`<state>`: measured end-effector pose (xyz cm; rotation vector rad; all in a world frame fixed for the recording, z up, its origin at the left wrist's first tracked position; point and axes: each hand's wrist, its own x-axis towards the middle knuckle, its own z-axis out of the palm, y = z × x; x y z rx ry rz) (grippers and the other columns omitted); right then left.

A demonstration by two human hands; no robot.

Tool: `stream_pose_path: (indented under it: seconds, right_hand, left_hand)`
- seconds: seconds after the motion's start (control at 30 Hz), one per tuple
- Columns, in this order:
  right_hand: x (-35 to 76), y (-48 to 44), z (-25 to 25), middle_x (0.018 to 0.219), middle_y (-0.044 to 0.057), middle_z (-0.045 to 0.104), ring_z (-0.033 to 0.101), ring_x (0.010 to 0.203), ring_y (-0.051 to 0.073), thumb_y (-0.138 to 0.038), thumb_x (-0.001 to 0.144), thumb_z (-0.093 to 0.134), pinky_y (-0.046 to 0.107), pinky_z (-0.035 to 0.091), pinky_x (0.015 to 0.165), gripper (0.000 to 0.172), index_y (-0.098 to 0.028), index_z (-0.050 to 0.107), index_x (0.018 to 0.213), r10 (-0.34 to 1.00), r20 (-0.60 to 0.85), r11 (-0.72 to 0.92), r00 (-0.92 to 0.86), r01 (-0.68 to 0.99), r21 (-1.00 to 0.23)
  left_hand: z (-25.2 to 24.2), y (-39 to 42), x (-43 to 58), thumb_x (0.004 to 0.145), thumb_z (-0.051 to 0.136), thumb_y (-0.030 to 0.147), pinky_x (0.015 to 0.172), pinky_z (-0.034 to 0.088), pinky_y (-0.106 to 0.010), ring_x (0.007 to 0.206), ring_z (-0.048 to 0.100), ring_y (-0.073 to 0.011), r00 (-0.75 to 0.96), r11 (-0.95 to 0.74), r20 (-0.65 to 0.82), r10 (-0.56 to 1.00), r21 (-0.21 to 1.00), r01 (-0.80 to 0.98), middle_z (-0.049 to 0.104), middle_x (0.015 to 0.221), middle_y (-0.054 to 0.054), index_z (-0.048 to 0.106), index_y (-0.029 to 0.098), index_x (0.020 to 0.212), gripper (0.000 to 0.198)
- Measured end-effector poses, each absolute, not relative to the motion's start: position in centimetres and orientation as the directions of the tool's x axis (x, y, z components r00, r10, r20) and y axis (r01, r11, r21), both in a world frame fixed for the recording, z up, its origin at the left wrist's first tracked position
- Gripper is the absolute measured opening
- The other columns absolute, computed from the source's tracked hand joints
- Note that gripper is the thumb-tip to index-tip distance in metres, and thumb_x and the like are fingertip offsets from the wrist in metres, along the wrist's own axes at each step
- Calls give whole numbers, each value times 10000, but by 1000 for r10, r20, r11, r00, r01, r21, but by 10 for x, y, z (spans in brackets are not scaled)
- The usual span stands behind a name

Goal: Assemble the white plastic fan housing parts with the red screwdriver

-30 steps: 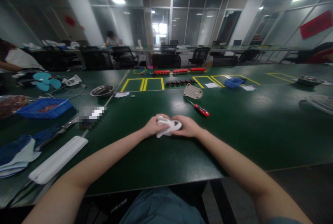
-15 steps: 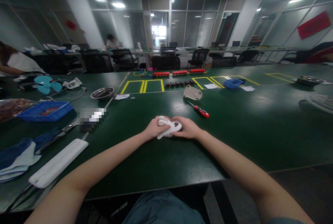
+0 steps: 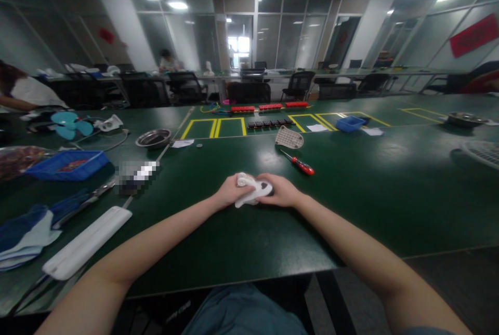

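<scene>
Both my hands meet over the green table [image 3: 351, 205] and grip one small white plastic part [image 3: 251, 191] with a dark opening on its right side. My left hand [image 3: 228, 191] wraps its fingers round the part's left end. My right hand [image 3: 281, 191] closes on the right end. A red-handled screwdriver [image 3: 299, 163] lies on the table just beyond my right hand. Further back rests a white perforated grille piece [image 3: 289, 137].
A long white flat part [image 3: 86, 242] and blue-white gloves [image 3: 23, 228] lie at the left. A blue tray [image 3: 67, 164], a metal bowl [image 3: 153, 137] and a teal fan blade [image 3: 70, 123] sit beyond. A person's arm [image 3: 17, 97] shows far left. Another blue tray [image 3: 350, 123] stands behind.
My hands stay together on the white part; it has been turned only slightly between them. Nothing else has moved.
</scene>
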<state>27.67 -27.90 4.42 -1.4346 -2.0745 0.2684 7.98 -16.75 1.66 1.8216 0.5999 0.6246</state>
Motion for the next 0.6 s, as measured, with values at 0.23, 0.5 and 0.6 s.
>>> stream_pose_path:
  seconds: [0.23,0.5,0.6]
  right_hand:
    - [278,-278,42,1121,93,659,645,973,238,-502,747,710,335,499,810,581,-199,545,1214,898,364,402,-246,794,-456]
    - [278,-278,42,1118,96,660,647,959,236,-495,752,704,330,499,790,572,-201,546,1216,896,364,408,-253,791,-456]
    - [278,-279,42,1109,94,663,649,947,235,-496,756,698,326,500,775,570,-200,542,1218,896,365,408,-252,792,-454]
  left_hand:
    - [20,-170,80,713,748,369,811,516,-331,887,662,-203,756,-292,138,640,954,73,706,1009,-72,656,158,1058,415]
    - [16,-171,80,696,759,425,813,514,-360,900,663,-225,686,-378,148,712,905,197,699,1005,-91,647,143,1056,470]
    - [18,-172,80,692,763,423,812,514,-366,898,661,-228,674,-382,153,722,901,204,698,1003,-92,650,146,1060,475]
